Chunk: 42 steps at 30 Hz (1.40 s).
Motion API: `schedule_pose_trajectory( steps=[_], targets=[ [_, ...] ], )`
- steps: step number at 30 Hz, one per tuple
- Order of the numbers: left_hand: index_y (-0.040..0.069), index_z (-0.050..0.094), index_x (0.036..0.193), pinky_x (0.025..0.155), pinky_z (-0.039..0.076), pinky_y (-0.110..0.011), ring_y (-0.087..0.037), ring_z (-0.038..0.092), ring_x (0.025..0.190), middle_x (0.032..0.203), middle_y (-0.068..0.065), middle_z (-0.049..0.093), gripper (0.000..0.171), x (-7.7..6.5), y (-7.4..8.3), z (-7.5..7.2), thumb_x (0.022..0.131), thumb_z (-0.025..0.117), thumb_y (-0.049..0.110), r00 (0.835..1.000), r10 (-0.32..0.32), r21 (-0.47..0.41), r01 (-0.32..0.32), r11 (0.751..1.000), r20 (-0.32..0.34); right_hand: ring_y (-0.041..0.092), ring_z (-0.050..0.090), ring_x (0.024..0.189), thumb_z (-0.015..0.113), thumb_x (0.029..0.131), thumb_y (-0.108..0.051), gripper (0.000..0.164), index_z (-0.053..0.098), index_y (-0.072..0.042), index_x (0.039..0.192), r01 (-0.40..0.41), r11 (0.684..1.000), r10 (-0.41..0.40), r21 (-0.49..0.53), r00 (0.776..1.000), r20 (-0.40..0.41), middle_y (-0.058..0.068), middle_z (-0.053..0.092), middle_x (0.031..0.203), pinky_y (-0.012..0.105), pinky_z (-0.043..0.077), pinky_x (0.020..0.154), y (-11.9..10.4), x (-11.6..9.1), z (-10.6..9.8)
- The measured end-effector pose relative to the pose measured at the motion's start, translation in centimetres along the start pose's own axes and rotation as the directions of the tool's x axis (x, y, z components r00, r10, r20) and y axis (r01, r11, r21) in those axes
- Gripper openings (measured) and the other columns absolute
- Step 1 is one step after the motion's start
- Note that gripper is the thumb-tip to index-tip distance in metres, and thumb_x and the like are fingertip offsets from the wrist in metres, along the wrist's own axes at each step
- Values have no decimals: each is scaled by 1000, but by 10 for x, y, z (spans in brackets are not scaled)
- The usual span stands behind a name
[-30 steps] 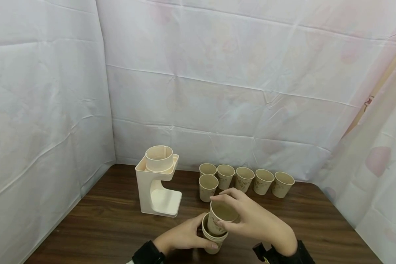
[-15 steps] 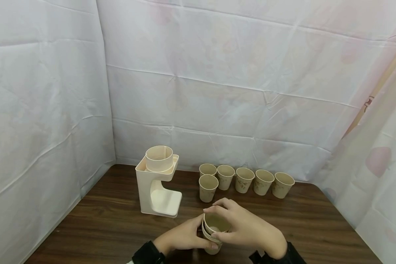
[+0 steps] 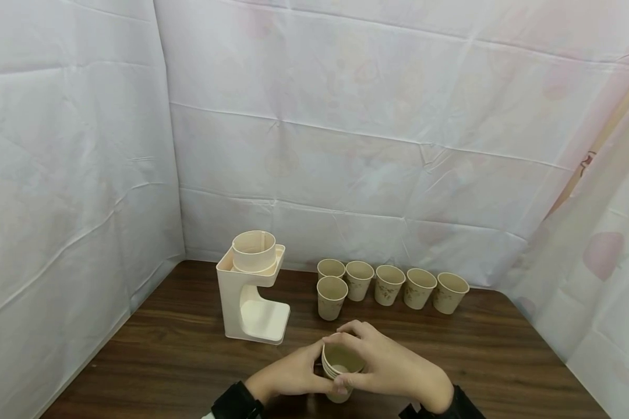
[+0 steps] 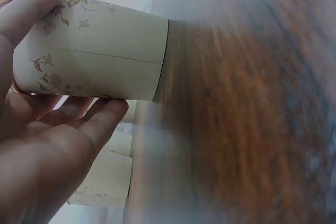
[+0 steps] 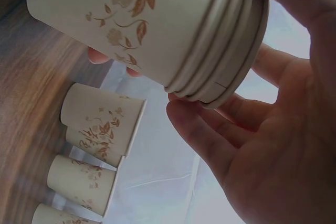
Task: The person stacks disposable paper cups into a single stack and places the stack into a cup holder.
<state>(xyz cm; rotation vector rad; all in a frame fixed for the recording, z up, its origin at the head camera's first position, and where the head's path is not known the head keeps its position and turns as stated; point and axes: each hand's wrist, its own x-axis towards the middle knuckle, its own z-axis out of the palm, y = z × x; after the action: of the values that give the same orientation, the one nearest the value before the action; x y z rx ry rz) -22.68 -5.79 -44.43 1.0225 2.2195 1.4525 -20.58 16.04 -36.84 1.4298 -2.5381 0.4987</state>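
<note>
Where rims [image 5: 223, 51] stack, tapered paper cups [image 5: 157, 32] nest

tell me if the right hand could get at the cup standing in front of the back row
Probably yes: nothing visible stands between the right hand and that front cup, though the hand would first need to release the cup stack.

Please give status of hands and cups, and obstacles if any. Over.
Left hand grips cup stack; right hand holds it near top. Its cups nested. Six other cups stand beyond, none in the way.
</note>
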Motion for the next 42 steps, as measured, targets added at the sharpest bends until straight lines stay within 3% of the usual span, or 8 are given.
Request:
schedule_pose_trajectory(
  steps=[16, 23, 36, 42],
  targets=[
    [29, 34, 138, 90, 46, -28, -11, 52, 109, 124, -2, 57, 66, 0, 0, -1, 82, 69, 39, 1000, 13, -18, -13, 1000, 19, 8, 45, 108, 60, 86, -50, 54, 46, -28, 133, -15, 1000, 15, 27, 1000, 22, -5, 46, 123, 35, 50, 84, 1, 0, 2],
    [28, 39, 132, 92, 45, -30, -12, 51, 112, 125, 0, 57, 60, -1, 1, -1, 82, 70, 40, 1000, 8, 15, -8, 1000, 5, 7, 44, 108, 61, 86, -49, 60, 42, -24, 137, 7, 1000, -7, 15, 1000, 16, -6, 47, 122, 33, 50, 84, 2, 0, 2],
    [27, 36, 134, 89, 47, -25, -13, 53, 109, 124, -4, 57, 62, 0, -1, 0, 82, 69, 36, 999, 28, -51, -27, 998, 23, 7, 45, 108, 60, 86, -51, 60, 43, -22, 136, -17, 1000, 16, 19, 1000, 26, -5, 46, 124, 33, 50, 84, 2, 0, 1],
    [28, 38, 132, 94, 44, -30, -12, 51, 112, 124, 1, 58, 61, 2, -1, 1, 81, 69, 42, 999, 43, 20, -43, 999, 15, 7, 44, 112, 55, 89, -52, 56, 42, -26, 136, -62, 997, 60, 36, 997, 37, -7, 45, 126, 35, 50, 86, 2, -1, 1]
  ],
)
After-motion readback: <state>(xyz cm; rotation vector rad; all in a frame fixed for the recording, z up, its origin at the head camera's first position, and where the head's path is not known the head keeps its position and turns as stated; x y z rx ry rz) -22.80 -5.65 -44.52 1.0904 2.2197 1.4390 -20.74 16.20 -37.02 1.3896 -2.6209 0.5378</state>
